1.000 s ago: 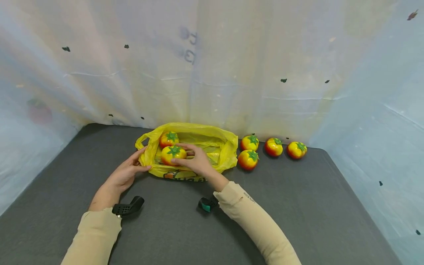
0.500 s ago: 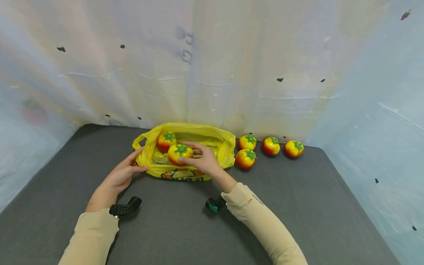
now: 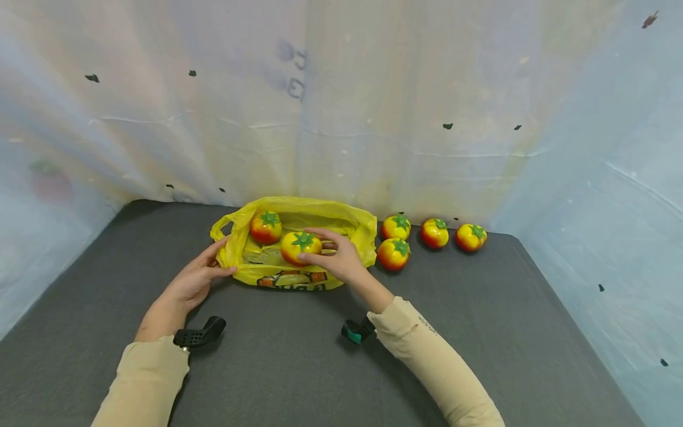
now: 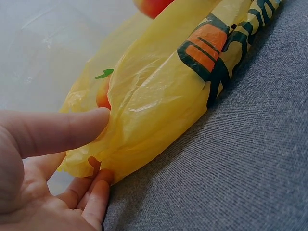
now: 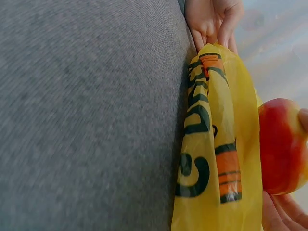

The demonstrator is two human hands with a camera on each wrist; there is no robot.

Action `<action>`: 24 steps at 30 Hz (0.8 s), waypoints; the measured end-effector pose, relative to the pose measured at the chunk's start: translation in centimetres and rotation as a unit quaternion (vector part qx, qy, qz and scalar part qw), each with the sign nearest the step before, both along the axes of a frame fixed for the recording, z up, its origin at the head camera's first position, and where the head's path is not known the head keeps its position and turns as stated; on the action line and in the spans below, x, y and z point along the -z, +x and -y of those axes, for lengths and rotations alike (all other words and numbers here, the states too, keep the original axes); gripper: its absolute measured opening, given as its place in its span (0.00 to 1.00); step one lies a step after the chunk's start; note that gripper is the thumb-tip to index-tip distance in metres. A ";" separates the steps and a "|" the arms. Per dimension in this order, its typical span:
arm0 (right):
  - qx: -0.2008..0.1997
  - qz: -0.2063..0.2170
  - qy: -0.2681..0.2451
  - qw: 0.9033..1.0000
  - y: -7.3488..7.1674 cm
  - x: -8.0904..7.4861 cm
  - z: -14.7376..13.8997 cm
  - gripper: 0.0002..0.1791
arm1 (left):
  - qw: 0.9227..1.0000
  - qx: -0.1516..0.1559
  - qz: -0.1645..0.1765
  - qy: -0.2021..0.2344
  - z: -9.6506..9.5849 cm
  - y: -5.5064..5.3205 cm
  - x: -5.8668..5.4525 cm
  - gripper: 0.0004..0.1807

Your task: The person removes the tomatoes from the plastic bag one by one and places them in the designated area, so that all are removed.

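A yellow plastic bag [image 3: 347, 222] lies on its base with its mouth spread wide, dark and orange print along its near side. My left hand [image 3: 194, 284] holds the bag's left end; in the left wrist view the thumb [image 4: 72, 129] lies on the near rim and the fingers curl at the end below. Between thumb and fingers, my right hand [image 3: 341, 258] grips a red-and-yellow tomato [image 3: 300, 248] with a green star-shaped top, over the bag's mouth. Another such tomato [image 3: 265, 227] sits inside the bag at the left. The right wrist view shows the gripped tomato [image 5: 281, 144] beyond the near rim.
Several more tomatoes [image 3: 433, 233] stand on the dark grey table [image 3: 299, 367], right of the bag; the nearest one [image 3: 393, 255] is close to its right end. A pale plastic sheet [image 3: 363, 95] hangs right behind the bag and along both sides.
My right hand has moved right with the gripped tomato, away from the tomato at the left of the bag. My left hand stays on the bag's left end. The view has shifted slightly.
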State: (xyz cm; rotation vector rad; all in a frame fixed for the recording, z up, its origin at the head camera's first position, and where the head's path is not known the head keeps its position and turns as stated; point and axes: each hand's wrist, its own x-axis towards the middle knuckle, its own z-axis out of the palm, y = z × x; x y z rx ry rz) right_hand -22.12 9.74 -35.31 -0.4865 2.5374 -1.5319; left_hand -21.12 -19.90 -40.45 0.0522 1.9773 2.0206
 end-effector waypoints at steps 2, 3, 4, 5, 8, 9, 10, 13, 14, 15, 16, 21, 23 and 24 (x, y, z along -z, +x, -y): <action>0.005 0.002 -0.003 1.000 0.2 -0.1 -0.4 0.29 | 1.000 -0.002 0.004 0.001 0.0 0.0 -0.1 0.47; 0.008 0.003 -0.005 1.000 0.3 -0.2 -0.6 0.29 | 1.000 -0.002 0.005 0.000 -0.1 0.0 -0.1 0.47; 0.011 0.006 -0.006 1.000 0.3 -0.2 -0.8 0.29 | 1.000 -0.003 0.006 -0.001 -0.1 0.0 -0.1 0.47; 0.013 0.006 -0.006 1.000 0.4 -0.2 -1.0 0.29 | 1.000 -0.002 0.006 -0.002 -0.1 0.0 -0.1 0.47; 0.018 0.010 -0.006 1.000 0.5 -0.2 -1.6 0.29 | 1.000 -0.002 0.007 -0.003 -0.1 -0.1 0.0 0.47; 0.018 0.011 -0.005 1.000 0.6 -0.2 -1.8 0.30 | 1.000 -0.001 0.007 -0.002 0.0 -0.1 0.0 0.48; 0.017 0.011 -0.003 1.000 0.6 -0.2 -2.0 0.30 | 1.000 0.000 0.007 -0.002 0.0 -0.1 0.0 0.48; 0.016 0.013 -0.003 1.000 0.7 -0.3 -2.7 0.31 | 1.000 0.002 0.009 0.000 0.0 -0.1 0.1 0.48; 0.017 0.012 -0.001 1.000 0.7 -0.3 -2.9 0.31 | 1.000 0.002 0.009 0.001 0.0 -0.1 0.1 0.48; 0.018 0.010 0.000 1.000 0.8 -0.4 -3.2 0.31 | 1.000 0.003 0.010 0.000 0.0 -0.1 0.1 0.48; 0.020 0.008 0.001 1.000 0.8 -0.5 -3.4 0.31 | 1.000 0.003 0.010 0.000 0.1 -0.2 0.1 0.48; 0.032 -0.009 -0.004 0.999 0.9 -0.8 -4.6 0.31 | 1.000 0.003 0.011 -0.001 0.2 -0.2 0.2 0.48; 0.035 -0.013 -0.005 0.999 0.9 -1.0 -5.0 0.31 | 1.000 0.003 0.010 0.000 0.1 -0.2 0.1 0.48; 0.036 -0.014 -0.005 0.999 1.0 -1.0 -5.3 0.31 | 1.000 0.004 0.009 0.001 0.1 -0.1 0.1 0.48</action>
